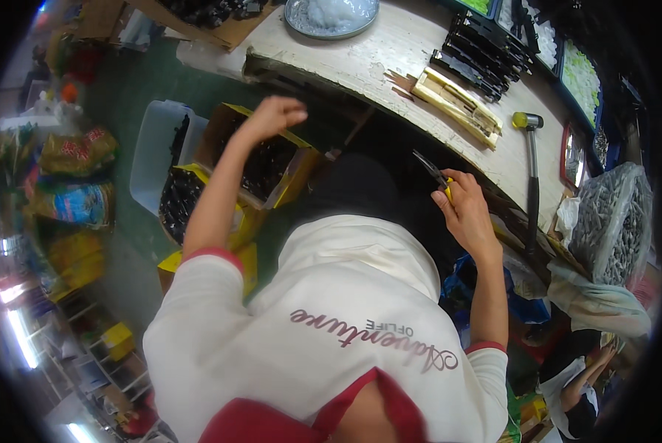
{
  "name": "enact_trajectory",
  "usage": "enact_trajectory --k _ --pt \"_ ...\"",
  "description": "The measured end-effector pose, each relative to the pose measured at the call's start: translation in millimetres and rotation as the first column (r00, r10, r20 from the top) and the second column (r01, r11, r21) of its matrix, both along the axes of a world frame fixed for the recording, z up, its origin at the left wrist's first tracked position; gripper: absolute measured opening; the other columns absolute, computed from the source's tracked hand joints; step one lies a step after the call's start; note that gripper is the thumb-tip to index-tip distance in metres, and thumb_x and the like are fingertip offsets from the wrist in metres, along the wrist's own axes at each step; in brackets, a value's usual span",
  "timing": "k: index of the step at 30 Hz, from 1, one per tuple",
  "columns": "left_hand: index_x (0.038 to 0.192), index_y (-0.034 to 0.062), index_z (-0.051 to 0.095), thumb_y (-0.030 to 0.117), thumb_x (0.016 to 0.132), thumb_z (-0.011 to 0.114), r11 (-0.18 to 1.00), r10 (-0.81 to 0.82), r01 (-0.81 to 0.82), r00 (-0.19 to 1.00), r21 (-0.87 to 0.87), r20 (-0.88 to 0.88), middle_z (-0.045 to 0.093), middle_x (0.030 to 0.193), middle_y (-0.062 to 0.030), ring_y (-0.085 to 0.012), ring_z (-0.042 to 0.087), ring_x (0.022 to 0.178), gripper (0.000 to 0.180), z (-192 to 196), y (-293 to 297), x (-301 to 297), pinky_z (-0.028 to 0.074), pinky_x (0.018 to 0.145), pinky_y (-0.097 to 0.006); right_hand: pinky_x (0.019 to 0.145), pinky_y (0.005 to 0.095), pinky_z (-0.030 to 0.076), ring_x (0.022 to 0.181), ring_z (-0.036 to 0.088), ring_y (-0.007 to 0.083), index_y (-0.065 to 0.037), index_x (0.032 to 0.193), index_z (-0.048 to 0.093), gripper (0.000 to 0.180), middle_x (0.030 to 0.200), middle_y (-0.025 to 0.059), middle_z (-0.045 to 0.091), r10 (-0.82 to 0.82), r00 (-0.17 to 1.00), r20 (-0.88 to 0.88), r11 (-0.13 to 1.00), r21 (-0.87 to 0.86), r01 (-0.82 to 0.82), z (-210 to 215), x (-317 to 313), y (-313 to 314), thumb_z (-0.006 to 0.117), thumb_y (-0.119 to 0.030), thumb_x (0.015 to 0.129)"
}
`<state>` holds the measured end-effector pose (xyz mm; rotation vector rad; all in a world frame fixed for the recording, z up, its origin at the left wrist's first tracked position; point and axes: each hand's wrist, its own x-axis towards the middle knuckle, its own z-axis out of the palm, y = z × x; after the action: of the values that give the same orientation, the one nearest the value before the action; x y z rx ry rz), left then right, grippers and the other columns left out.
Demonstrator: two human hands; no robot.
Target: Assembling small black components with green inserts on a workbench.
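Yellow card boxes (286, 173) full of small black parts (268, 166) sit below my left hand (275, 114), which hangs loosely curled over them with nothing in it, well out to my left of the bench (360, 59). My right hand (467, 210) is closed round yellow-handled pliers (436, 176), tips pointing up toward the bench edge. Stretched this far sideways, I could knock a box and spill the parts, or catch myself on those tips.
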<state>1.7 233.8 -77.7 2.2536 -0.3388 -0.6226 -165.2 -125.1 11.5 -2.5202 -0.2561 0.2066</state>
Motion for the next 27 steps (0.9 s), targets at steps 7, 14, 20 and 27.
enact_trajectory --k 7,14,20,27 --pt "0.100 0.0075 0.065 0.029 0.085 0.060 0.842 -0.343 0.476 0.835 -0.253 0.430 0.063 0.079 -0.0010 -0.0074 0.056 0.068 0.027 144.0 -138.5 53.6 0.043 0.057 -0.020 0.084 0.0387 0.040 0.097 0.049 0.0333 0.006 0.079 0.051 0.025 0.109 0.0161 0.054 -0.045 0.999 -0.029 0.999 0.011 0.045 -2.5 -4.4 0.7 0.057 -0.018 0.085" --pt "0.111 0.0215 0.061 0.028 0.077 0.065 0.897 -0.358 0.381 0.330 0.224 0.873 0.055 0.104 -0.0039 -0.0248 0.049 0.097 0.035 136.3 -292.5 62.9 0.036 0.084 -0.041 0.080 0.0404 0.041 0.092 0.050 0.0332 0.003 0.073 0.054 0.023 0.106 0.0160 0.056 0.004 0.998 0.064 0.999 0.038 -0.006 -15.0 -6.5 -5.7 0.061 -0.017 0.080" --pt "0.107 0.0177 0.062 0.019 0.072 0.068 0.849 -0.503 0.330 0.266 0.413 0.822 0.048 0.107 -0.0099 -0.0301 0.040 0.104 0.036 110.1 -340.5 72.9 0.035 0.082 -0.044 0.081 0.0389 0.039 0.095 0.048 0.0312 0.003 0.076 0.054 0.024 0.108 0.0143 0.055 -0.057 0.998 0.026 0.998 0.012 0.057 -16.6 -15.7 -14.8 0.060 -0.019 0.082" --pt "0.090 0.0075 0.063 0.012 0.072 0.066 0.887 -0.260 0.452 0.312 0.098 0.914 0.056 0.087 -0.0102 -0.0275 0.053 0.081 0.019 114.5 -319.2 98.6 0.043 0.070 -0.038 0.083 0.0382 0.039 0.096 0.049 0.0306 0.003 0.079 0.055 0.023 0.110 0.0143 0.054 -0.056 0.997 0.054 0.998 0.005 0.056 -10.6 -12.2 -15.4 0.059 -0.019 0.082"
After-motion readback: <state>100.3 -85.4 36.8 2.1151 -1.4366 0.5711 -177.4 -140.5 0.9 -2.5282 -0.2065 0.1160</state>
